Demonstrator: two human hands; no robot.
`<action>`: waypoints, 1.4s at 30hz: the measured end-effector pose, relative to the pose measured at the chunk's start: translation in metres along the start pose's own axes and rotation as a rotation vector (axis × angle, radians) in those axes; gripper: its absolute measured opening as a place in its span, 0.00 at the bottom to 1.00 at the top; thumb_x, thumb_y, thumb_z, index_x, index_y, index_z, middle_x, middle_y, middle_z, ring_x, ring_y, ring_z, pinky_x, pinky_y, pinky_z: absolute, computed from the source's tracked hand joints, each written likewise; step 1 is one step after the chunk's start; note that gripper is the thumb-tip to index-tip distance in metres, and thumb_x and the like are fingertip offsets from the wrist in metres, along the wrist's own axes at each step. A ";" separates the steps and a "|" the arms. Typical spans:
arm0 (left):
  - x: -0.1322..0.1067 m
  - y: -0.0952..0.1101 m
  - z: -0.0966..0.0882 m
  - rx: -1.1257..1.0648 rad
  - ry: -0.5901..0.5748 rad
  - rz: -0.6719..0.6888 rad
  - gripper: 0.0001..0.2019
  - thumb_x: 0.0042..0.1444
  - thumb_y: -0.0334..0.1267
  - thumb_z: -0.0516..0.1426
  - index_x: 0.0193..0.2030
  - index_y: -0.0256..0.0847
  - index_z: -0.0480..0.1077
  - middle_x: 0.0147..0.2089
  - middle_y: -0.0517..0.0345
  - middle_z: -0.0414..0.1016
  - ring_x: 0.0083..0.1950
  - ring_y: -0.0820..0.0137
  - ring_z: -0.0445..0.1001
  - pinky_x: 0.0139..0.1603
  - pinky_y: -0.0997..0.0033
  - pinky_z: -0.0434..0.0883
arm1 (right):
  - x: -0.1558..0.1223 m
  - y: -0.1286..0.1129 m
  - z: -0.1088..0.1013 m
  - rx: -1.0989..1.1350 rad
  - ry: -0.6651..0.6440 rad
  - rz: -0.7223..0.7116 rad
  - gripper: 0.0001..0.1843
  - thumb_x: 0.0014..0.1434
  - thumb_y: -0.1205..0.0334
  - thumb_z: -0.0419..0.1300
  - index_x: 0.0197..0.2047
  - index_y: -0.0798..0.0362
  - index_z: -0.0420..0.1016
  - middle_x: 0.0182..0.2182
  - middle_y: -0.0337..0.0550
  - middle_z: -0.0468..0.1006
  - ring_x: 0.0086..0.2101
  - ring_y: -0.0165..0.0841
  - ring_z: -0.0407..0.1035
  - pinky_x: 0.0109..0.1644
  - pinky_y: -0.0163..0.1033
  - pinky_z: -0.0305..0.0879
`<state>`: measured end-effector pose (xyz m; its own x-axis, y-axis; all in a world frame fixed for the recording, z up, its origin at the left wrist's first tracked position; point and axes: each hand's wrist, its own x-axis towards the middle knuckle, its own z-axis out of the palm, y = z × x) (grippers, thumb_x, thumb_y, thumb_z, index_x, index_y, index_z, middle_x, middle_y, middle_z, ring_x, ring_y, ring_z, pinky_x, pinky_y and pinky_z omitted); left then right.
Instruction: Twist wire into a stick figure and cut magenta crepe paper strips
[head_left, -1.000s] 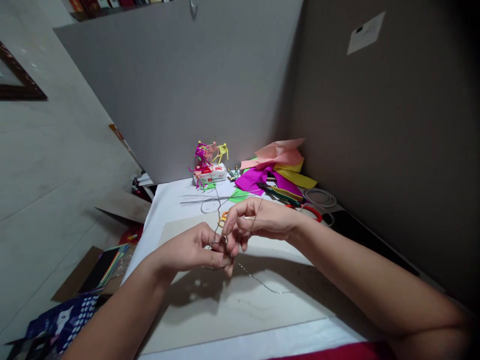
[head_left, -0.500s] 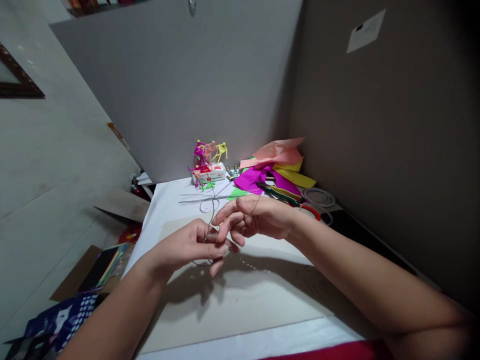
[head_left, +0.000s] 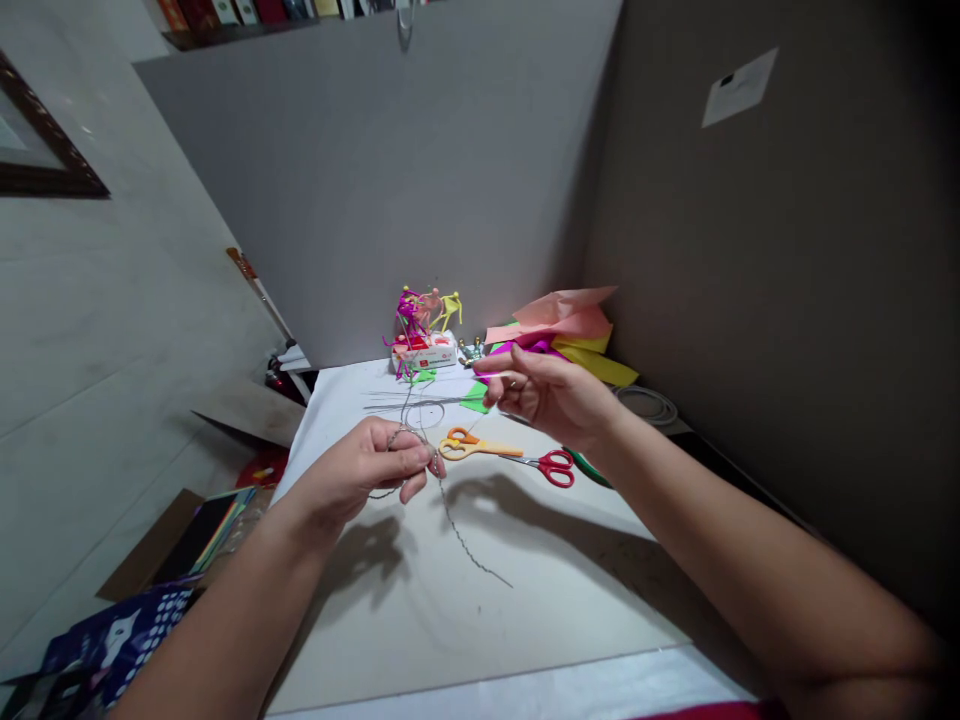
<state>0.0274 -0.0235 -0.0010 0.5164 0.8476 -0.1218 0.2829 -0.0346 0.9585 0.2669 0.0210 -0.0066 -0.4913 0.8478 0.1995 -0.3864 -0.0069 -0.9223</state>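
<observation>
1. Left hand point(head_left: 379, 465): my thumb and fingers are closed in a pinch on the twisted wire point(head_left: 455, 533). The grip is in the air above the board point(head_left: 450, 640).
2. Wire: one twisted tail hangs below my left fingertips and bends to the right; loops show around the left fingers; thin strands rise above the pinch.
3. Right hand point(head_left: 559, 395): held higher and to the right, apart from the left, fingers partly curled. A pale thin strand shows at the fingertips; I cannot tell whether they grip it.
4. Below and between my hands: orange scissors point(head_left: 453, 446) and red scissors point(head_left: 556, 468), end to end near the board's far part. A green handle point(head_left: 589, 467) is partly hidden by my right wrist.
5. Beyond the hands, on the white cloth point(head_left: 315, 420): a row of straight wires, a wire ring point(head_left: 407, 415) and green paper point(head_left: 474, 398).
6. Far edge: a box point(head_left: 439, 356) with small coloured figures point(head_left: 410, 312) on and against it; to its right, pink paper point(head_left: 559, 318) and yellow paper point(head_left: 600, 362), with a pale coil point(head_left: 671, 405) nearer.
7. Behind all: a grey panel point(head_left: 375, 200).
</observation>
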 end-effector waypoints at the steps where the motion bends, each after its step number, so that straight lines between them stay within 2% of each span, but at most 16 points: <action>1: 0.000 0.001 0.000 0.033 0.011 0.015 0.17 0.50 0.45 0.58 0.16 0.37 0.69 0.17 0.56 0.66 0.36 0.68 0.71 0.25 0.76 0.56 | -0.001 -0.004 -0.001 -0.145 0.119 -0.097 0.17 0.57 0.53 0.57 0.43 0.56 0.75 0.33 0.45 0.76 0.37 0.34 0.70 0.41 0.39 0.63; 3: 0.001 0.002 0.002 0.102 0.037 0.038 0.18 0.51 0.44 0.58 0.15 0.38 0.68 0.18 0.56 0.67 0.40 0.65 0.72 0.31 0.75 0.60 | -0.008 -0.010 0.004 -0.470 0.353 -0.385 0.12 0.56 0.58 0.59 0.43 0.53 0.75 0.40 0.46 0.76 0.42 0.36 0.69 0.46 0.42 0.62; 4: 0.002 0.003 0.004 0.136 0.048 0.043 0.18 0.52 0.44 0.57 0.15 0.38 0.68 0.18 0.56 0.68 0.42 0.64 0.72 0.35 0.74 0.61 | -0.014 -0.012 0.009 -0.633 0.420 -0.549 0.10 0.56 0.61 0.58 0.42 0.51 0.75 0.41 0.46 0.75 0.44 0.37 0.67 0.48 0.44 0.61; 5: 0.003 0.004 0.007 0.164 0.063 0.043 0.18 0.52 0.44 0.57 0.15 0.38 0.67 0.19 0.56 0.69 0.42 0.64 0.72 0.37 0.74 0.62 | -0.019 -0.012 0.015 -0.781 0.430 -0.698 0.08 0.56 0.63 0.58 0.41 0.50 0.75 0.41 0.46 0.75 0.45 0.38 0.67 0.49 0.45 0.61; 6: 0.005 0.004 0.011 0.194 0.085 0.047 0.18 0.52 0.43 0.56 0.15 0.38 0.67 0.20 0.56 0.70 0.42 0.64 0.72 0.38 0.73 0.62 | -0.024 -0.011 0.022 -0.912 0.377 -0.796 0.08 0.56 0.66 0.57 0.39 0.50 0.75 0.40 0.46 0.75 0.43 0.38 0.67 0.48 0.46 0.61; 8: 0.007 0.003 0.018 0.262 0.132 0.053 0.18 0.54 0.42 0.55 0.16 0.38 0.67 0.22 0.57 0.70 0.37 0.67 0.72 0.36 0.74 0.61 | -0.032 -0.003 0.036 -1.167 0.169 -0.797 0.09 0.57 0.69 0.55 0.38 0.50 0.75 0.35 0.46 0.76 0.37 0.37 0.68 0.43 0.44 0.62; 11: 0.009 0.001 0.024 0.344 0.168 0.043 0.18 0.55 0.42 0.53 0.17 0.37 0.68 0.19 0.62 0.65 0.24 0.75 0.62 0.28 0.75 0.57 | -0.031 0.014 0.046 -1.366 0.053 -0.568 0.09 0.58 0.67 0.55 0.38 0.55 0.76 0.32 0.49 0.77 0.33 0.36 0.67 0.37 0.40 0.60; 14: 0.009 0.001 0.025 0.339 0.139 0.051 0.18 0.54 0.43 0.53 0.17 0.35 0.69 0.17 0.63 0.61 0.21 0.77 0.54 0.24 0.75 0.53 | -0.022 0.023 0.046 -1.283 0.042 -0.452 0.07 0.58 0.64 0.58 0.37 0.54 0.77 0.31 0.46 0.77 0.34 0.35 0.67 0.40 0.41 0.59; 16: 0.008 0.001 0.023 0.261 0.085 0.064 0.18 0.54 0.43 0.53 0.18 0.34 0.70 0.17 0.61 0.64 0.21 0.77 0.53 0.24 0.74 0.53 | -0.018 0.023 0.045 -1.149 0.050 -0.401 0.05 0.56 0.65 0.60 0.35 0.52 0.78 0.31 0.43 0.76 0.36 0.34 0.66 0.43 0.41 0.58; 20: 0.007 0.001 0.021 0.046 0.003 0.084 0.21 0.56 0.44 0.50 0.20 0.32 0.72 0.19 0.50 0.73 0.21 0.74 0.59 0.23 0.72 0.56 | -0.017 0.022 0.046 -0.795 0.041 -0.225 0.02 0.52 0.66 0.62 0.32 0.54 0.76 0.30 0.40 0.75 0.35 0.31 0.67 0.42 0.38 0.60; 23: 0.008 0.000 0.022 0.036 0.056 0.028 0.24 0.57 0.48 0.49 0.22 0.32 0.72 0.18 0.49 0.73 0.20 0.73 0.60 0.20 0.73 0.54 | -0.016 0.028 0.048 -0.674 0.049 -0.167 0.01 0.52 0.66 0.61 0.30 0.55 0.74 0.29 0.38 0.73 0.32 0.30 0.67 0.39 0.36 0.61; 28: 0.008 0.002 0.025 0.019 0.157 -0.089 0.21 0.55 0.50 0.51 0.25 0.33 0.72 0.15 0.55 0.70 0.17 0.76 0.61 0.19 0.75 0.50 | -0.015 0.036 0.049 -0.669 0.140 -0.243 0.03 0.53 0.68 0.60 0.28 0.55 0.71 0.28 0.38 0.72 0.33 0.30 0.65 0.40 0.36 0.60; 33: 0.005 0.006 0.023 -0.009 0.127 -0.105 0.20 0.55 0.50 0.51 0.25 0.34 0.72 0.13 0.58 0.68 0.15 0.78 0.57 0.19 0.76 0.47 | -0.018 0.041 0.053 -0.604 0.159 -0.327 0.03 0.55 0.67 0.59 0.29 0.54 0.71 0.27 0.38 0.70 0.31 0.29 0.64 0.37 0.35 0.61; 37: 0.005 0.004 0.019 -0.075 0.118 -0.117 0.20 0.56 0.49 0.51 0.23 0.34 0.71 0.13 0.57 0.67 0.15 0.78 0.57 0.20 0.75 0.45 | -0.020 0.046 0.056 -0.558 0.204 -0.391 0.02 0.55 0.66 0.60 0.30 0.54 0.71 0.30 0.40 0.70 0.33 0.30 0.65 0.39 0.37 0.63; 40: 0.006 0.002 0.018 -0.108 0.121 -0.098 0.19 0.56 0.47 0.52 0.22 0.34 0.70 0.13 0.58 0.66 0.16 0.78 0.58 0.21 0.74 0.46 | -0.022 0.046 0.058 -0.614 0.216 -0.454 0.03 0.56 0.68 0.59 0.31 0.53 0.71 0.29 0.41 0.71 0.32 0.30 0.66 0.38 0.37 0.64; 42: 0.006 0.002 0.018 -0.124 0.138 -0.088 0.20 0.55 0.47 0.52 0.19 0.35 0.67 0.13 0.59 0.66 0.16 0.78 0.59 0.21 0.74 0.48 | -0.024 0.046 0.059 -0.695 0.189 -0.545 0.05 0.57 0.70 0.57 0.31 0.52 0.72 0.28 0.41 0.72 0.31 0.30 0.66 0.37 0.36 0.64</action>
<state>0.0456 -0.0282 -0.0045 0.3762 0.9093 -0.1781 0.2162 0.1008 0.9711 0.2144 -0.0308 -0.0343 -0.2180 0.7130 0.6664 0.0612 0.6915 -0.7198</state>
